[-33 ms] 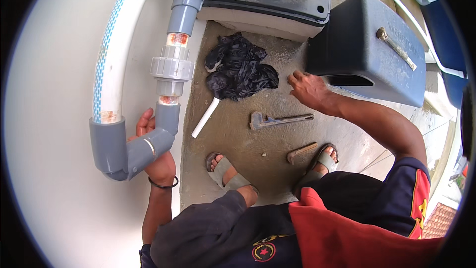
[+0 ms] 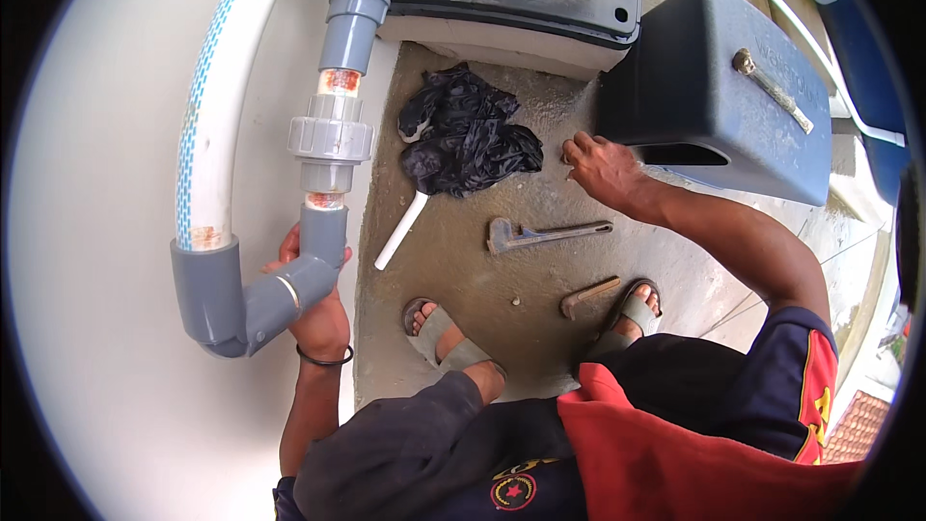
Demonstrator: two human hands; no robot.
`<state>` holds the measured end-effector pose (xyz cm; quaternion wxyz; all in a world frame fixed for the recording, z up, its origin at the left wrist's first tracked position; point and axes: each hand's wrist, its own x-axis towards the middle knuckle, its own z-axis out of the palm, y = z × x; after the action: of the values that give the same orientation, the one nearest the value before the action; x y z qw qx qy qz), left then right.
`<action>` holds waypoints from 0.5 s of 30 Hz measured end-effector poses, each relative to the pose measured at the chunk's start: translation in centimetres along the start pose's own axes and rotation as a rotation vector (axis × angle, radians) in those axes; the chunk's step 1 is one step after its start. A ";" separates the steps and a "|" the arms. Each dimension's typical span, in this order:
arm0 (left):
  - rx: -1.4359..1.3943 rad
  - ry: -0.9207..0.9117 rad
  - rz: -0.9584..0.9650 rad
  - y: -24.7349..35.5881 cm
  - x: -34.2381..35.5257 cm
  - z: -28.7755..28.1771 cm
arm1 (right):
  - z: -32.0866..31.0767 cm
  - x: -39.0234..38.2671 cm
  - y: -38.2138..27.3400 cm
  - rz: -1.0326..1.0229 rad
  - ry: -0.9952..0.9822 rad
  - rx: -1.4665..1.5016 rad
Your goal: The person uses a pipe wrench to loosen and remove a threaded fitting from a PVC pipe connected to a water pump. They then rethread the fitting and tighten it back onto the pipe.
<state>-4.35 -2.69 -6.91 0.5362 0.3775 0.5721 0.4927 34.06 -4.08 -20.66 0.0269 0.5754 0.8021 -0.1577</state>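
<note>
My left hand (image 2: 321,326) reaches from behind a grey plastic pipe elbow (image 2: 324,232), with fingertips showing on both sides of it. The fingers are wrapped round the elbow; the palm is mostly hidden. A short grey pipe joins it to a second elbow (image 2: 210,294), from which a white pipe (image 2: 222,125) with a blue pattern rises along the wall. Above my left hand stands a light-grey union fitting (image 2: 331,140), with reddish smears on the white pipe at each end. My right hand (image 2: 606,170) hovers over the floor, fingers curled; whatever they may hold is hidden.
A crumpled black plastic bag (image 2: 473,130) and a white tube (image 2: 400,232) lie on the wet floor. A pipe wrench (image 2: 548,233) and a smaller tool (image 2: 589,297) lie near my feet. A dark cover box (image 2: 714,68) and a pump base (image 2: 511,10) stand farther off.
My left hand has closed more firmly round the elbow, and a fingertip now shows on its right side. The pipework sits slightly lower and farther left. My right hand has hardly moved.
</note>
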 end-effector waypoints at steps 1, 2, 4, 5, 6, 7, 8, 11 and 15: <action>0.009 -0.003 -0.170 -0.7 -0.1 -0.6 | 1.0 0.0 0.6 -0.019 0.058 -0.019; 0.020 -0.108 -0.215 -1.4 -0.3 -1.0 | 1.8 0.0 1.1 -0.034 0.128 -0.041; 0.062 -0.163 -0.398 -2.7 -0.7 -1.3 | 3.3 0.2 1.7 -0.047 0.126 -0.056; 0.106 -0.207 -0.419 -3.1 -0.8 -1.3 | 3.7 0.2 1.9 -0.063 0.139 -0.060; 0.149 -0.251 -0.436 -3.4 -0.9 -1.2 | 4.1 0.3 2.1 -0.086 0.138 -0.062; 0.184 -0.291 -0.459 -3.7 -1.1 -1.1 | 4.4 0.3 2.3 -0.098 0.174 -0.071; 0.243 -0.322 -0.448 -4.0 -1.0 -0.8 | 4.6 0.3 2.6 -0.118 0.199 -0.083; 0.370 -0.392 -0.459 -5.0 -1.1 -0.2 | 5.2 0.3 3.0 -0.140 0.235 -0.048; 0.461 -0.531 -0.565 -6.5 -1.3 0.5 | 5.3 0.9 3.4 -0.126 0.216 -0.023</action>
<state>-3.03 -5.36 -12.85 0.6799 0.4291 0.5902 0.0728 36.20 -3.72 -26.62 -0.0628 0.5371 0.8366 -0.0870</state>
